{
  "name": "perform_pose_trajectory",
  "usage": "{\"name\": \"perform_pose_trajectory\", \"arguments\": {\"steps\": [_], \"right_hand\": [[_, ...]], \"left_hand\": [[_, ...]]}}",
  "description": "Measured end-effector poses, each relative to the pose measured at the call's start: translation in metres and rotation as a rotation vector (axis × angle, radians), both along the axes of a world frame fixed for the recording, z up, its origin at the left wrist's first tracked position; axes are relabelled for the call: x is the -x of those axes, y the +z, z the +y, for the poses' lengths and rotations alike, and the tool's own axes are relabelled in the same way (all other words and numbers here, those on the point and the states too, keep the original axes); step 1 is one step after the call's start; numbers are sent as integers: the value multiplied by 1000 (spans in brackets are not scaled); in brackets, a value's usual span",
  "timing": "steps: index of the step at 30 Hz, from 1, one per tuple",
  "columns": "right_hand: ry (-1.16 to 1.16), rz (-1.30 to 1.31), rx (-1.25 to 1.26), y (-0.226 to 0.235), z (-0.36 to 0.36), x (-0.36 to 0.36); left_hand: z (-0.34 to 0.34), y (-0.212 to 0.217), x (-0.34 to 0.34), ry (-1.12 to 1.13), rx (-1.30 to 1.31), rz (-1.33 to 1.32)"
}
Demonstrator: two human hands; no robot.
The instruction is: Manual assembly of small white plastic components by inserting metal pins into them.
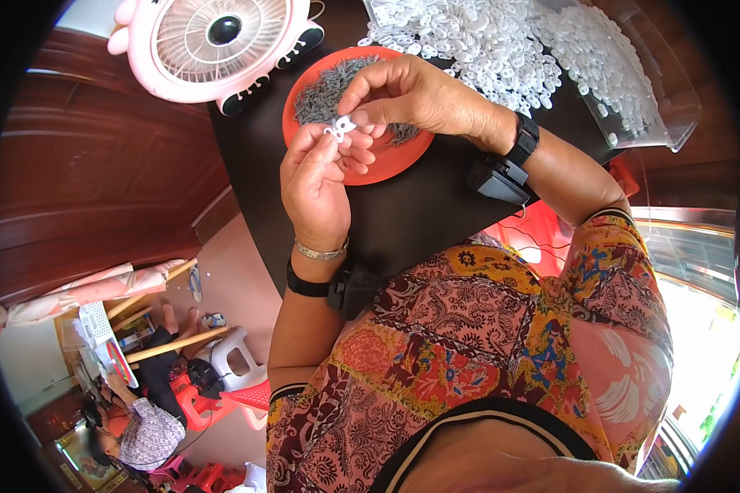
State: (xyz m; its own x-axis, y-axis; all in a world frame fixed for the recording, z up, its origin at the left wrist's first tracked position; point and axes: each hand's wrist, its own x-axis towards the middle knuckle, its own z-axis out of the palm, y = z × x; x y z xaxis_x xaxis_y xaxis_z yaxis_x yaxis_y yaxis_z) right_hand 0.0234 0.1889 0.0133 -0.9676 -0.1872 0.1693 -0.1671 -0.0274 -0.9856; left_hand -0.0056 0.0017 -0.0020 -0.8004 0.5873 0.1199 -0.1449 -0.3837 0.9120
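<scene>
1. Holding up your left hand above the near edge of the dark tabletop, you have its fingers closed together on a small white plastic piece, with a bracelet and a black strap at the wrist.
2. Your right hand meets it from the far side, thumb and forefinger pinched on that same white plastic piece, so both hands touch there.
3. Just beyond and beneath your hands sits an orange plate carrying a heap of small grey parts.
4. Farther back and to your right, a clear plastic bag lies open with a large spill of white buttons across it.
5. At the far left corner stands a pink desk fan.
</scene>
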Motion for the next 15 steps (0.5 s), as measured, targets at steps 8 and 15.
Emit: {"name": "perform_pose_trajectory", "arguments": {"steps": [8, 15], "right_hand": [[14, 14, -7, 0, 1, -2], [-3, 227, -238, 6, 0, -8]], "left_hand": [[0, -1, 0, 30, -1, 20], [-2, 0, 0, 53, 50, 59]]}}
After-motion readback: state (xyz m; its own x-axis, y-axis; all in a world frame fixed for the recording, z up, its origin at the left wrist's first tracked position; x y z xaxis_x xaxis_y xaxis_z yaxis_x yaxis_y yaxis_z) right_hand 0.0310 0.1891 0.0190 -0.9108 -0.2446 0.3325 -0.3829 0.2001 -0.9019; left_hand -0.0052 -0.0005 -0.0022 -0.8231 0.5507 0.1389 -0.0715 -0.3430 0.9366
